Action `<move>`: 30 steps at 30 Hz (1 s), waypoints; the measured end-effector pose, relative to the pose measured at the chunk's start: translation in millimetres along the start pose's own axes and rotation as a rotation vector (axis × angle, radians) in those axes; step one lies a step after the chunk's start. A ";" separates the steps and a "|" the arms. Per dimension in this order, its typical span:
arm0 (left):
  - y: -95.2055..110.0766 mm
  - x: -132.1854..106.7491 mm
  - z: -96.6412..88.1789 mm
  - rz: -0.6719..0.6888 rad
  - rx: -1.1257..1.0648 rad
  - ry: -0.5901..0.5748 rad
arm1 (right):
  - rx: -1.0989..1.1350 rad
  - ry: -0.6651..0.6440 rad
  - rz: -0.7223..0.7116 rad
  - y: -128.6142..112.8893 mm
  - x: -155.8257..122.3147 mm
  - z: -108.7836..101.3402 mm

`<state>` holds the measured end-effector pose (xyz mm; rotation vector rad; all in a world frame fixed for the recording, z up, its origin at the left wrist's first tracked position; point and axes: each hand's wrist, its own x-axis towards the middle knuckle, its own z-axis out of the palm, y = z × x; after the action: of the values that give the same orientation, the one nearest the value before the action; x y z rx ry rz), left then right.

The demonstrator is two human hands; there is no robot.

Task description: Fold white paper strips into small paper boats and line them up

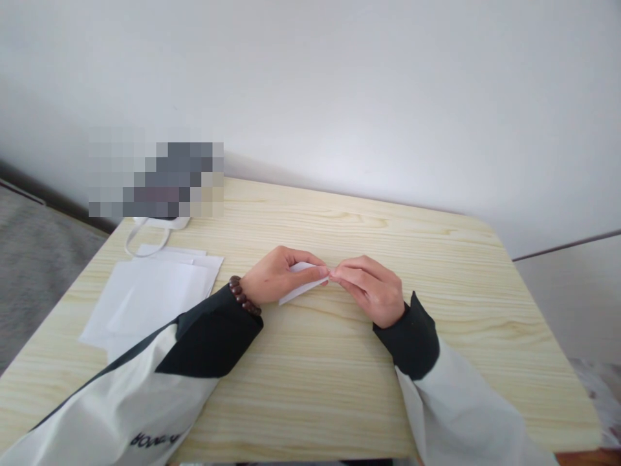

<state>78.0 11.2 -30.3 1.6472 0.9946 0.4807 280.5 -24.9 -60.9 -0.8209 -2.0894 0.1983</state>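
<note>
A small folded piece of white paper [301, 285] lies on the pale wooden table [436, 272] near its middle. My left hand [279, 275] curls over the paper, its fingers pressed onto the paper's upper edge. My right hand [371, 288] meets it from the right, fingertips pinching the paper's right tip. Both hands rest low on the tabletop. A dark bead bracelet [243, 296] circles my left wrist. Most of the paper is hidden under my left fingers.
Several loose white sheets [150, 294] lie on the table's left part. Behind them sits a white object with a loop cord [145, 236], below a blurred patch. A white wall stands just behind the table. Grey floor shows at the left.
</note>
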 end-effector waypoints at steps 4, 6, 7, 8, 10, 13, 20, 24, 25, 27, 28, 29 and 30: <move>0.2 0.5 0.1 -0.010 0.018 0.017 | 0.101 0.030 0.068 -2.8 2.3 0.4; 0.8 0.8 1.7 -0.031 0.035 0.047 | 0.173 0.058 0.154 -4.0 3.4 0.5; 1.0 0.9 2.6 -0.039 0.043 0.060 | 0.203 0.072 0.213 -4.3 3.7 0.6; 1.2 1.0 3.7 -0.044 0.052 0.070 | 0.224 0.081 0.275 -4.3 3.9 0.6; 1.0 0.9 5.7 -0.042 0.066 0.091 | 0.240 0.055 0.381 -3.8 4.3 0.5; -0.3 0.4 8.7 -0.022 0.075 0.121 | 0.231 -0.078 0.433 -2.9 5.0 0.5; -7.0 0.9 13.7 0.063 0.109 0.156 | 0.128 -0.207 0.383 -3.2 5.3 2.5; -9.1 1.5 14.2 0.066 0.144 0.166 | 0.097 -0.203 0.358 -2.9 4.8 4.1; -9.1 1.6 14.1 0.060 0.150 0.168 | 0.101 -0.206 0.350 -2.5 4.7 4.3; -9.0 1.7 13.9 0.057 0.151 0.164 | 0.124 -0.215 0.338 -1.3 4.2 4.4; -8.8 1.6 13.7 0.062 0.146 0.162 | 0.139 -0.219 0.335 -0.6 3.9 4.2; -8.8 1.6 13.5 0.067 0.139 0.159 | 0.155 -0.224 0.336 0.2 3.5 3.8; -8.8 1.5 13.2 0.070 0.132 0.157 | 0.170 -0.230 0.339 0.9 3.1 3.2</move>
<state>85.5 5.0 -43.0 1.7878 1.1064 0.6099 277.2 -21.8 -61.2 -1.0843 -2.0943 0.6722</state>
